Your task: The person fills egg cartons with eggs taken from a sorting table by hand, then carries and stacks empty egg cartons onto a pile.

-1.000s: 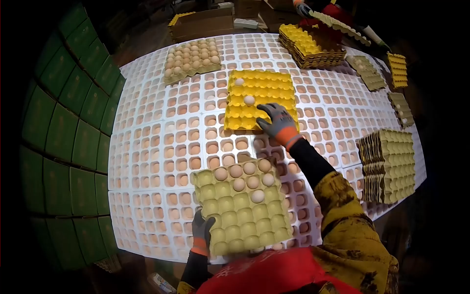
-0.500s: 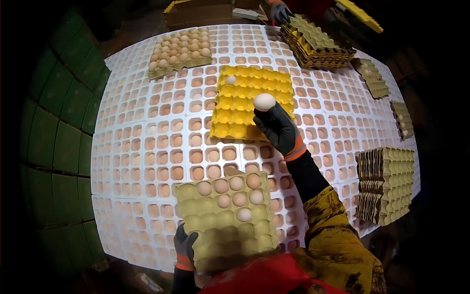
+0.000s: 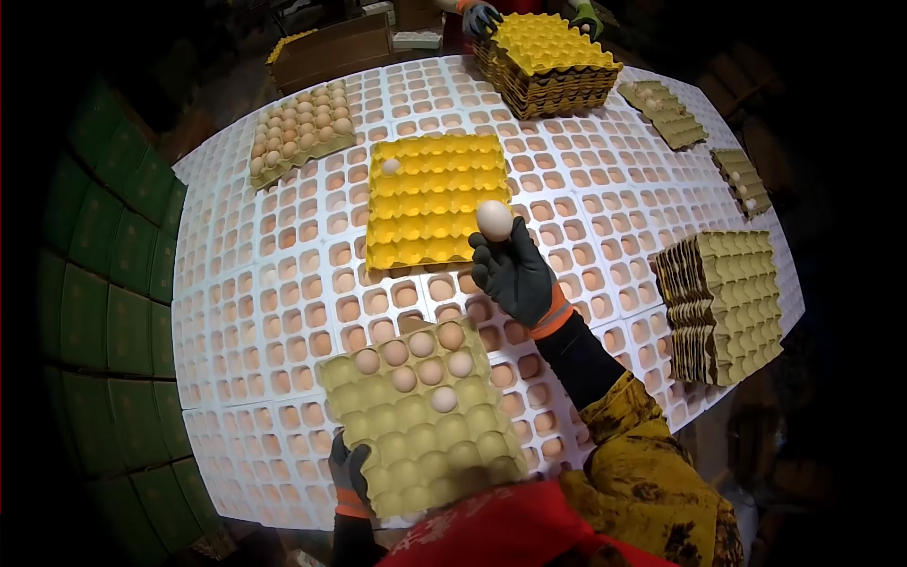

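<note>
Between the gloved fingertips of my right hand (image 3: 515, 276) is a pale egg (image 3: 494, 220), raised near the lower right corner of a yellow egg tray (image 3: 436, 203). One whitish egg (image 3: 390, 165) sits in that tray's upper left. My left hand (image 3: 350, 470), also gloved, grips the lower left edge of a greenish egg tray (image 3: 416, 430) close to my body. Several eggs (image 3: 430, 371) fill cups in its upper part; the lower cups hold none. Under both trays spread white gridded trays (image 3: 302, 378) with eggs in their cells.
A greenish tray full of eggs (image 3: 304, 132) stands at the back left. Stacked greenish trays (image 3: 723, 307) rise at the right. Behind, another person's gloved hands (image 3: 480, 17) touch a stack of yellow-topped trays (image 3: 553, 66). Green boxes (image 3: 132, 331) line the left side.
My view has shifted, so the table's contents sit further left. My right hand has turned the egg more upright. At the back, a yellow tray now tops the other person's stack.
</note>
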### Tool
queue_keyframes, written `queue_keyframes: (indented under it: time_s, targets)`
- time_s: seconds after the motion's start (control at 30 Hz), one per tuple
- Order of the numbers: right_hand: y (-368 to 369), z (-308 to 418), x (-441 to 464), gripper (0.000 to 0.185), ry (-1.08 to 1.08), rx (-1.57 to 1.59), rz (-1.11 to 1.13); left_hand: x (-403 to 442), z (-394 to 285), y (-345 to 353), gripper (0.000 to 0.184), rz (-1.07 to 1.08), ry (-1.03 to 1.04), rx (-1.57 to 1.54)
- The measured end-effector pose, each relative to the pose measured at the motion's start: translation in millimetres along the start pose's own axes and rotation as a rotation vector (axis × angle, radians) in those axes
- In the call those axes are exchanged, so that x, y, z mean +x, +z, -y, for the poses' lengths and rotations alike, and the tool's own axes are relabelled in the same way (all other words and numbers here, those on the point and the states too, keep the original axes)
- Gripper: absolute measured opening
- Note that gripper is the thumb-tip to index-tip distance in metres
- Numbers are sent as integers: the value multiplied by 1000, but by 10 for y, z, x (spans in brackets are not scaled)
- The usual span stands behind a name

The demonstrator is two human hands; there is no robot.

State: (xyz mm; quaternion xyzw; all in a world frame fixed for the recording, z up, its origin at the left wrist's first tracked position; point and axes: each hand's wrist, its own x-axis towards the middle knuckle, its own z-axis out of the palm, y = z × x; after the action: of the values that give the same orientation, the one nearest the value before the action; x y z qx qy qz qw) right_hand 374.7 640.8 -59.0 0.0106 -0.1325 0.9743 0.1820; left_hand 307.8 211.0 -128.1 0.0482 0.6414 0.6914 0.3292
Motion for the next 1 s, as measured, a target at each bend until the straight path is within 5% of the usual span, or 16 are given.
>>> queue_keyframes:
  time_s: [0.23,0.37,0.57,0.77,0.9,1.0]
  targets:
    - [127,10,-108,47,-114,-120,-269,-5,98,-101,56,14,11,86]
    - [77,57,-270,47,-381,-787,-532,-23,147,-107,46,-33,29,65]
    - [-83,-33,-740,60,-430,-1120,-490,-40,82,-31,47,-19,20,29]
    - [363,-652,-1458,49,-85,-1668,-424,-15,70,-44,55,-30,4,120]
    - [266,-867,-1575,44,-437,-2021,-118,-23,138,-85,53,-53,3,70]
    - [164,-917,-1640,37,-280,-2108,-148,-37,144,-93,59,-1,46,68]
